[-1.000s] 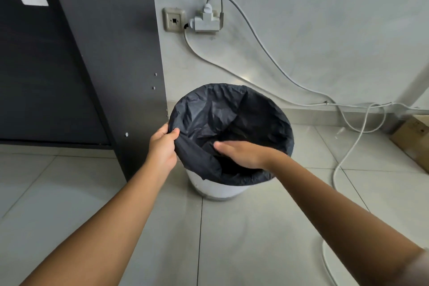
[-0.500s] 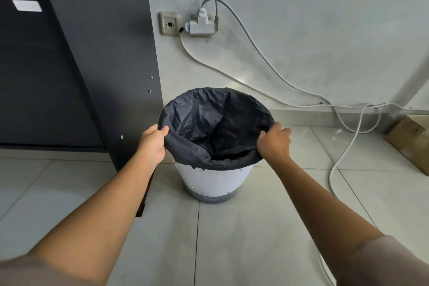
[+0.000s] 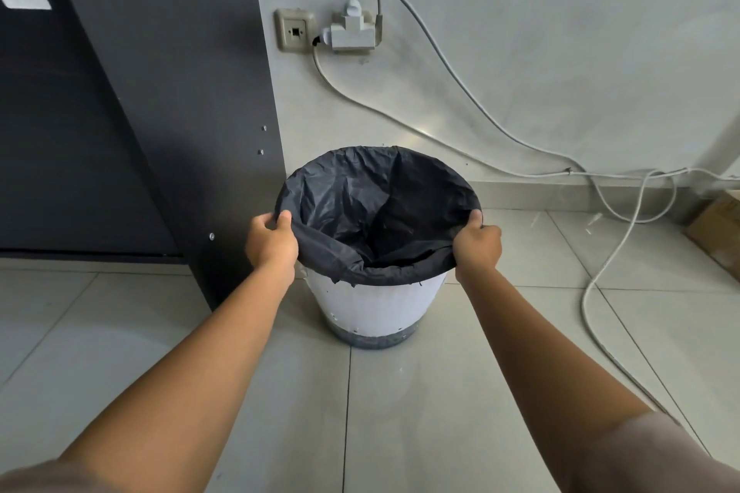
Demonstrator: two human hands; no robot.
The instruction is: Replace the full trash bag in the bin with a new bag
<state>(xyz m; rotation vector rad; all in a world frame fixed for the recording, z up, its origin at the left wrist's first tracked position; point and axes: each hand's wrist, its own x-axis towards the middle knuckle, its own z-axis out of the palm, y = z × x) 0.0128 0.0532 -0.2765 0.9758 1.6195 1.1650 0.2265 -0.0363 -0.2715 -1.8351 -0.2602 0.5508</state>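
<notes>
With the left hand point(image 3: 271, 242) and right hand point(image 3: 477, 246) pinching opposite folds of the black bag point(image 3: 376, 212), pull each evenly down the white bin point(image 3: 380, 306), whose far rim seems seated.

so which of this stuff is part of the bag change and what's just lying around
Job: black trash bag, white bin, left hand and right hand, both gripping the bag's rim.
Lying about: wall socket, plug adapter, white cable, cardboard box, dark cabinet.

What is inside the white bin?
A black bag lines the bin, its edge folded over the rim. Only crumpled plastic shows; the bag's folds hide the bottom.
</notes>
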